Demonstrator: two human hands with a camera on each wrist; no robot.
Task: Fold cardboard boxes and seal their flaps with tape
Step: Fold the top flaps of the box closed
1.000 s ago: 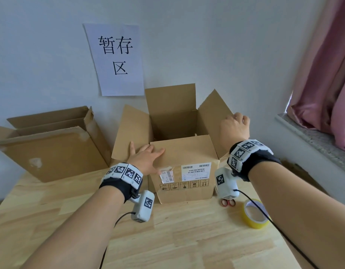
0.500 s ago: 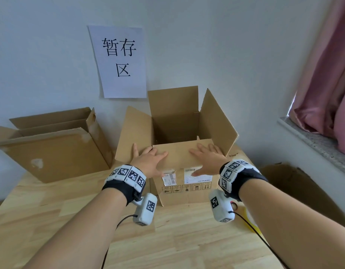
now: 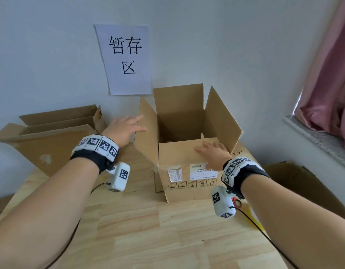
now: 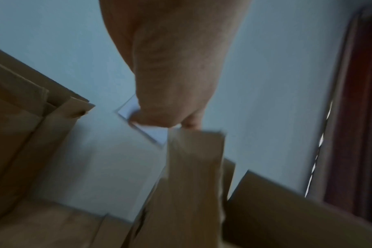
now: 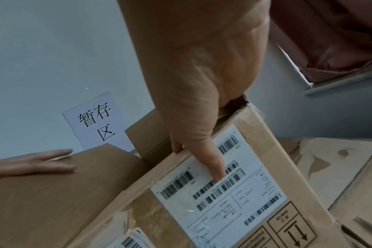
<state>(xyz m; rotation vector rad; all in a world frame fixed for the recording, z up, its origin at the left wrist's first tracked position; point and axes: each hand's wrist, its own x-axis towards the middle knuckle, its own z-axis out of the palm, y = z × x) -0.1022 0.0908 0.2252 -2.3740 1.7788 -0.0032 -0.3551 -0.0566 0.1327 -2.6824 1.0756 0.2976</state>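
An open cardboard box (image 3: pixel 189 183) with shipping labels stands on the wooden table (image 3: pixel 148 230). Its back and right flaps stand up, and its front flap (image 3: pixel 179 152) is folded inward. My right hand (image 3: pixel 212 152) lies flat on that front flap, with the thumb (image 5: pixel 214 167) pressed on the white label (image 5: pixel 234 189). Further left, my left hand (image 3: pixel 127 129) touches the outer face of the raised left flap (image 3: pixel 146 131) with straight fingers; the left wrist view is blurred. A yellow tape roll (image 3: pixel 252 213) is mostly hidden behind my right wrist.
A second open cardboard box (image 3: pixel 41 144) sits at the left against the wall. Red scissors handles (image 3: pixel 236 201) peek out beside the tape. Flattened cardboard (image 3: pixel 303 187) lies at the right below the window sill (image 3: pixel 319 136). A paper sign (image 3: pixel 127 59) hangs on the wall.
My right hand left the right flap and came down onto the front flap. My left hand moved off the front flap to the outside of the left flap, which now stands more upright.
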